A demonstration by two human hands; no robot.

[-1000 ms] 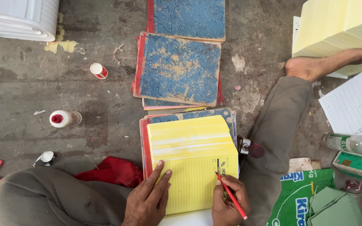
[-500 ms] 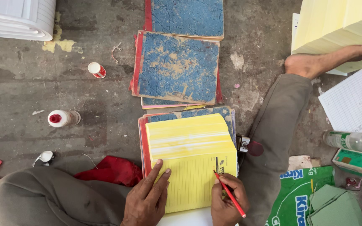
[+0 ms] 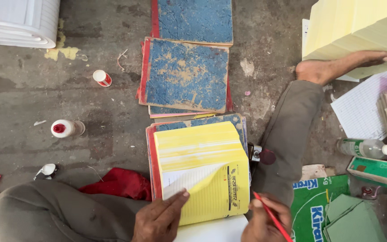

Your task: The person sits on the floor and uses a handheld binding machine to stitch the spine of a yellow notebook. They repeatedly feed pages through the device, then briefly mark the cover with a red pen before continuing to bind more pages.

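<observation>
Sitting cross-legged on a stained concrete floor (image 3: 95, 116), the person works over a thick yellow ruled pad (image 3: 202, 172) that lies near the bottom middle of the view, on top of a book with a red spine and blue mottled cover (image 3: 236, 120). The left hand (image 3: 157, 219) rests flat and open on the pad's near left part, its fingertips (image 3: 182, 195) touching the top yellow sheet, whose corner is folded back so that a white ruled page shows beneath. The right hand (image 3: 265, 222), at the pad's near right corner, is closed around a red pencil (image 3: 272, 217) that slants towards the bottom edge of the view.

Farther away, just beyond the pad, lies a stack of blue mottled hardcover books (image 3: 184, 74) with red spines, and another such book (image 3: 193, 20) lies at the far edge. To the left on the floor stand two small white bottles with red caps (image 3: 68, 128), (image 3: 102, 77), well apart from the pad, and a red cloth (image 3: 117, 183) lies beside the person's left knee. At the far left is a stack of white paper (image 3: 19, 22). At the far right a tall block of pale yellow paper (image 3: 359, 31) stands, with the person's bare foot (image 3: 341, 67) against it. Near right lie a clear plastic bottle (image 3: 366, 148), a green box (image 3: 375, 170) and green card pieces (image 3: 350, 219).
</observation>
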